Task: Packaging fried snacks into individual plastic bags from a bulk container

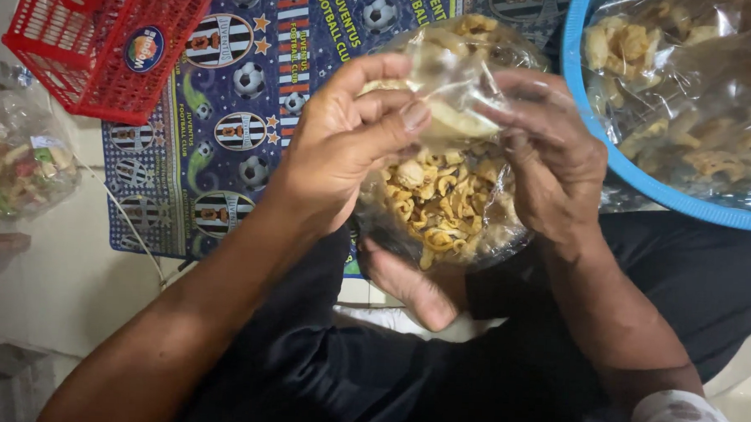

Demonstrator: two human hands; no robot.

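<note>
A clear plastic bag full of pale yellow fried crackers hangs in front of me over my lap. My left hand pinches the bag's upper part between thumb and fingers. My right hand grips the bag's top from the other side, partly behind the plastic. Both hands are close together at the bag's neck. A bare foot shows under the bag, between my legs in black trousers.
A blue basin at the upper right holds more crackers under clear plastic. A red plastic basket stands at the upper left on a printed football mat. A bag of mixed colourful snacks lies at the left on the pale floor.
</note>
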